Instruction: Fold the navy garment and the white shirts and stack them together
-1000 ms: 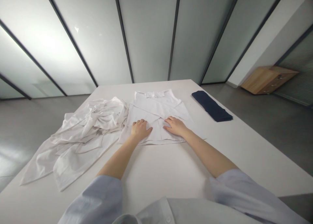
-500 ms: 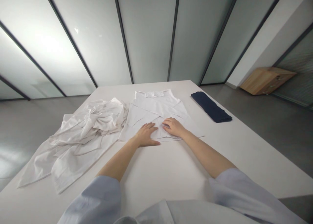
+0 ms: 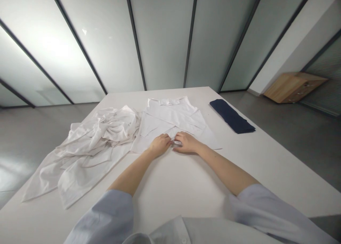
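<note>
A white shirt (image 3: 170, 114) lies spread on the table, its collar at the far end and its sleeves folded across the body. At its near hem my left hand (image 3: 160, 144) is closed, fingers pinching the cloth. Right beside it, my right hand (image 3: 186, 142) also grips the hem, with a small fold of white fabric showing between thumb and fingers. The two hands almost meet at the middle of the hem.
To the left, a crumpled heap of white garments (image 3: 106, 130) trails toward the near table edge. A folded navy cloth (image 3: 231, 117) lies near the right edge of the white table (image 3: 165, 194). A wooden cabinet (image 3: 293, 87) stands on the floor beyond, and frosted glass panels (image 3: 162, 38) line the back.
My left hand has gone from lying spread on the shirt to pinching its hem. My right hand has drawn slightly nearer to me and now grips the hem too.
</note>
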Demonstrator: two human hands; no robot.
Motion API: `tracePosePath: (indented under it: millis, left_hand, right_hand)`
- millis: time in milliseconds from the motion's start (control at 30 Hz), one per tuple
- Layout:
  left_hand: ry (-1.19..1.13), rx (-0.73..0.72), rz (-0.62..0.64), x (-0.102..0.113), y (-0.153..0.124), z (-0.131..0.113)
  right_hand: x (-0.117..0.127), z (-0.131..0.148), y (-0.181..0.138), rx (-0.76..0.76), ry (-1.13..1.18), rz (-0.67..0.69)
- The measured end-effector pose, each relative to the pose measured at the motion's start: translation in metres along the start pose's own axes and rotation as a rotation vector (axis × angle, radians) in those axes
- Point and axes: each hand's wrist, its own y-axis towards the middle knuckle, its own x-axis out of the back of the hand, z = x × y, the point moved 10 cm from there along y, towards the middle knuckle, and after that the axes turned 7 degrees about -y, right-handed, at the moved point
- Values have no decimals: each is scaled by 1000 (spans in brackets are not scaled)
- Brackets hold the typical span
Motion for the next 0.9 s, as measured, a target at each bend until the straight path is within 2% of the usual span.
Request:
tracePosePath:
  millis: [267,433,600,767,900]
  left_hand:
    - [39,35,-22,-4,0,5]
    - [93,60,57,-5,-1,6]
    - [187,37,141,-3,-1,7]
    - [282,155,99,19,-18,38]
    - [294,256,122,30,-28,68]
  right_hand:
    - [-9,-7,0,-21,-57,31]
    - [-10,-12,-2,-17,-90,70]
    - [-2,-31,-12,-35,-185,98]
    - [13,-67,-44,-138,-260,88]
    - [19,-95,-65,-248,-288,92]
